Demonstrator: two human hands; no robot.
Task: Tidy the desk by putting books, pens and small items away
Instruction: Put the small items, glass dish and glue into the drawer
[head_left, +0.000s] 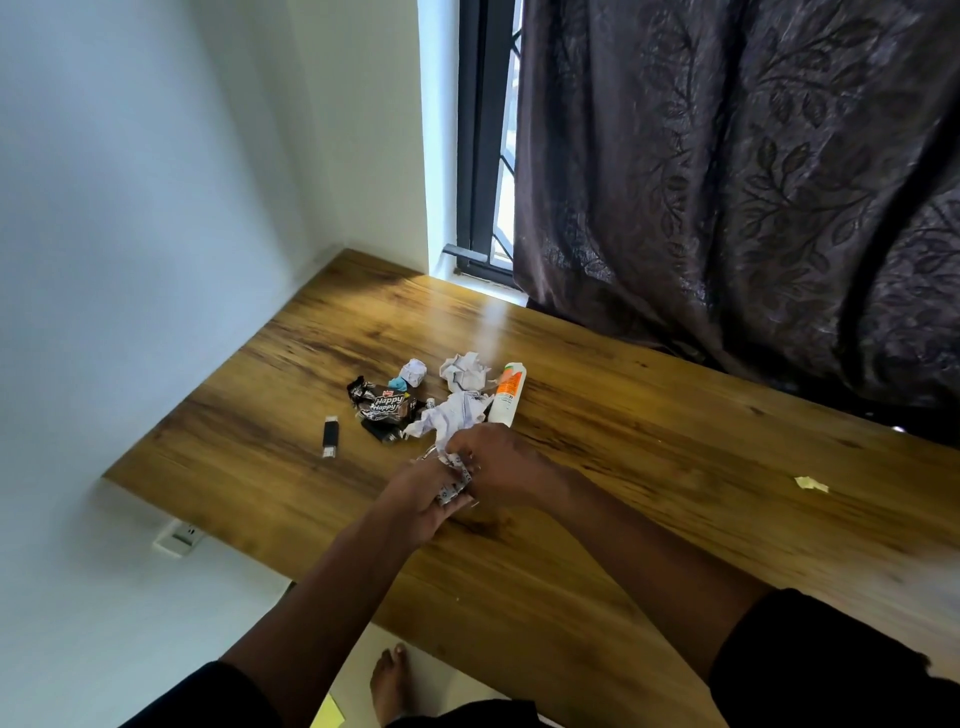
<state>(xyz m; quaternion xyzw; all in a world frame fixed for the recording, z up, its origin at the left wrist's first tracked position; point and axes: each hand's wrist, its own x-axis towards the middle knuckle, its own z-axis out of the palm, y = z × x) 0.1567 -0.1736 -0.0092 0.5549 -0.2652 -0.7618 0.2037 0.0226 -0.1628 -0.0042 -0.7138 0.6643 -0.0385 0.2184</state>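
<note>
So you've got that crumpled silvery wrapper (453, 486) caught between both hands just above the table (649, 467), near its front edge. Your left hand (421, 499) is underneath with the fingers curled around it, and your right hand (491, 462) is pinching at its top from the other side. Can't really tell what the wrapper is, it's mostly hidden by your fingers.

Stuff that could bite you from here, I reckon:

- The big crumpled paper (452, 415) sits right against your right hand's knuckles. Pull back carelessly and you'll likely drag it along or knock it.
- The white bottle with the orange label (506, 392) is lying on its side just beside that paper. It's round, so a nudge probably sends it rolling toward the curtain (753, 182).
- The black Happy Happy biscuit wrapper (384, 408) looks light, and a sweep of your arm could flick it off the table.
- The black USB stick (331, 437) sits apart on the left, small and dark, easy to forget.
- Same with the yellow scrap (810, 484) way over on the right.
</note>
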